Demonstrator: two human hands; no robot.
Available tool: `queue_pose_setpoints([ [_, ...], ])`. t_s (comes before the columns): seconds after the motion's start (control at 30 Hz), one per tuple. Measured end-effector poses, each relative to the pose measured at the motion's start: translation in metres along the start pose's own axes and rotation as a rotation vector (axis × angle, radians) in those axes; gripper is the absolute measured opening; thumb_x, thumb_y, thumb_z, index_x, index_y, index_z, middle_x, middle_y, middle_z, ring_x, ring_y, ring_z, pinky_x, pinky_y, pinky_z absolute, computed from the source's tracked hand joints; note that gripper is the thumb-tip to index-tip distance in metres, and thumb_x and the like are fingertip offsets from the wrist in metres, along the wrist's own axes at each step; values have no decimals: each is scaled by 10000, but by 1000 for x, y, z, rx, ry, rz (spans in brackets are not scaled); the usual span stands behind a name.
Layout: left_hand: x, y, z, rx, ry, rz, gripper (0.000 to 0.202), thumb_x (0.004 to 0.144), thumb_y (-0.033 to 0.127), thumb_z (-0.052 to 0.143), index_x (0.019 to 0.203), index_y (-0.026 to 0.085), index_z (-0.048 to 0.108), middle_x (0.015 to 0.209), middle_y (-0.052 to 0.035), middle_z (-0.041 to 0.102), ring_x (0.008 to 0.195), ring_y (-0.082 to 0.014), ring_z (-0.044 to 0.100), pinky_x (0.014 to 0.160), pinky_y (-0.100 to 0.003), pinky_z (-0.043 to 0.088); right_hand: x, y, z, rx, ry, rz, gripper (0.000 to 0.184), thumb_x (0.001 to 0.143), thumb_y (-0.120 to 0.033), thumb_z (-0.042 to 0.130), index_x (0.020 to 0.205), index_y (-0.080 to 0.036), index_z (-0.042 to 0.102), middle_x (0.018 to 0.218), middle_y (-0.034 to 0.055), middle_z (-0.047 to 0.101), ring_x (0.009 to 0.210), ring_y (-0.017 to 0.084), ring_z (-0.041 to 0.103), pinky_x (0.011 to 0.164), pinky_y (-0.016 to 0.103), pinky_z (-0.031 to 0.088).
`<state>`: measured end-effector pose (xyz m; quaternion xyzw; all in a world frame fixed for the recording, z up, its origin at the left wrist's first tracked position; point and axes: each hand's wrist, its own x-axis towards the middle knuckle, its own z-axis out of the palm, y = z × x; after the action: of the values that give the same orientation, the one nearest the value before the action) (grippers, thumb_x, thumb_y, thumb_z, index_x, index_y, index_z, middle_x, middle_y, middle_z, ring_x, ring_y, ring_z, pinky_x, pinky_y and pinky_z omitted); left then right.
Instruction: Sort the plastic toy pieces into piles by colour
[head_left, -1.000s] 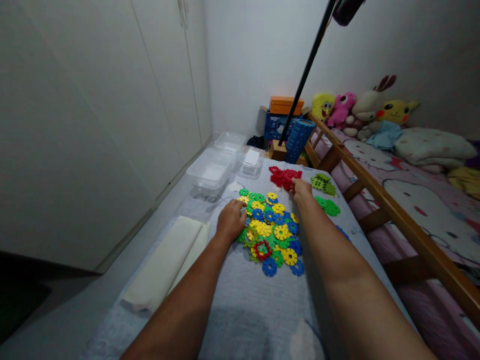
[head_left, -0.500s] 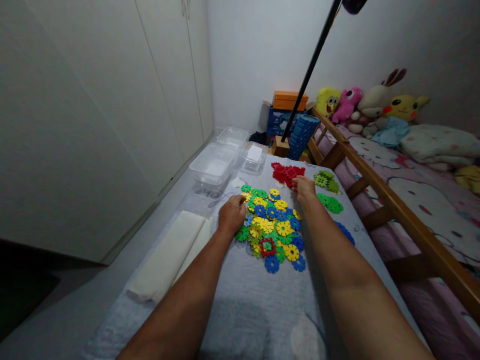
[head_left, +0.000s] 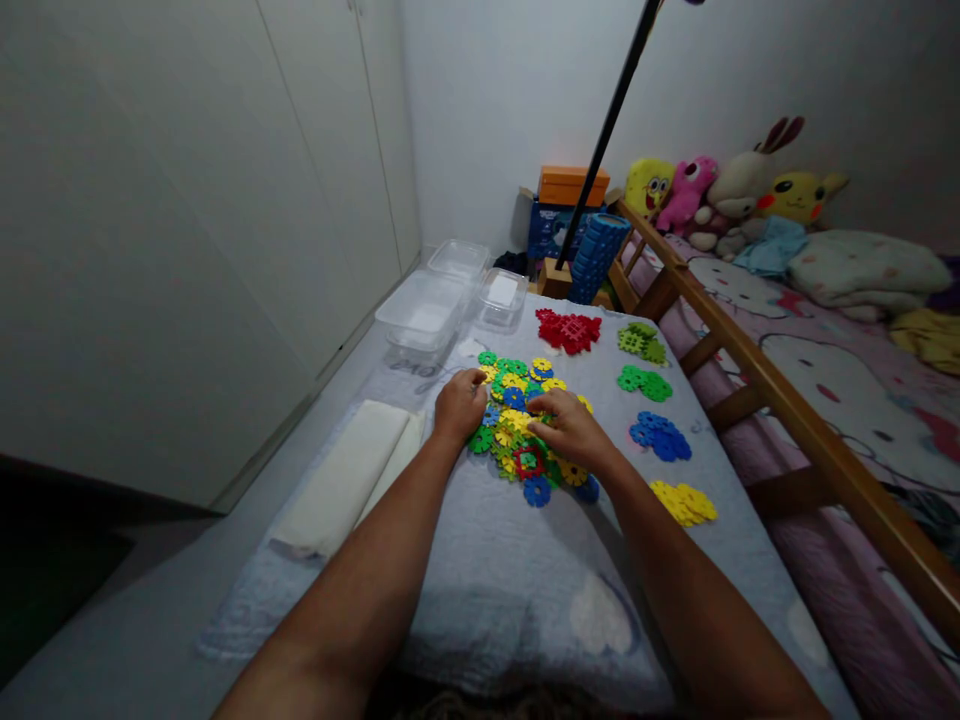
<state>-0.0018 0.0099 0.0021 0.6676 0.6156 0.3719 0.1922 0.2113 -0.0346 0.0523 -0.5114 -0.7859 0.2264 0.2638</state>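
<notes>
A mixed pile of flower-shaped plastic discs (head_left: pixel 514 422) in yellow, blue, green and red lies on the cloth-covered surface (head_left: pixel 517 570). My left hand (head_left: pixel 461 405) rests at the pile's left edge with its fingers curled together; what they hold, if anything, is hidden. Over the right side of the pile reaches my right hand (head_left: pixel 571 428), thumb and fingers apart, nothing visible between them. Sorted by colour beyond and to the right are a red heap (head_left: pixel 568 331), light green pieces (head_left: pixel 641 342), green discs (head_left: pixel 645 383), blue discs (head_left: pixel 660 437) and yellow discs (head_left: pixel 683 503).
Clear plastic containers (head_left: pixel 421 312) stand at the far left of the surface. A folded cream cloth (head_left: pixel 345 475) lies left of my left arm. A wooden bed rail (head_left: pixel 757 360) runs along the right side; a black pole (head_left: pixel 606 140) rises at the back.
My right hand has come back from the red heap to the mixed pile, and its fingers are now apart. My left hand stays at the pile's left edge. The view has shifted slightly.
</notes>
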Motion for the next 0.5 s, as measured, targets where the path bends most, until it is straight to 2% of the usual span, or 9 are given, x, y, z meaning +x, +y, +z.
queue_pose_setpoints([
  [0.1, 0, 0, -1, -4, 4, 6, 270, 846, 143, 514, 1047, 171, 693, 1089, -91, 729, 1038, -214, 673, 983, -340, 511, -14, -12, 9, -181, -38, -74, 301, 808, -249, 732, 1104, -195, 728, 1080, 100, 681, 1043, 265, 581, 964, 421, 436],
  [0.27, -1, -1, -2, -31, 21, 19, 318, 828, 119, 478, 1058, 144, 696, 1105, -110, 724, 1073, -222, 667, 1017, -354, 501, -25, -28, 28, -366, -57, -86, 485, 809, -278, 759, 1275, -185, 661, 1165, 141, 653, 1060, 312, 541, 932, 441, 428],
  [0.5, -2, 0, -6, -47, 31, -5, 351, 821, 109, 444, 1046, 172, 705, 1121, -88, 734, 1082, -217, 669, 1016, -348, 502, -23, -26, 36, -372, -35, -119, 344, 829, -272, 749, 1163, -211, 692, 1083, 118, 645, 1009, 297, 534, 873, 417, 430],
])
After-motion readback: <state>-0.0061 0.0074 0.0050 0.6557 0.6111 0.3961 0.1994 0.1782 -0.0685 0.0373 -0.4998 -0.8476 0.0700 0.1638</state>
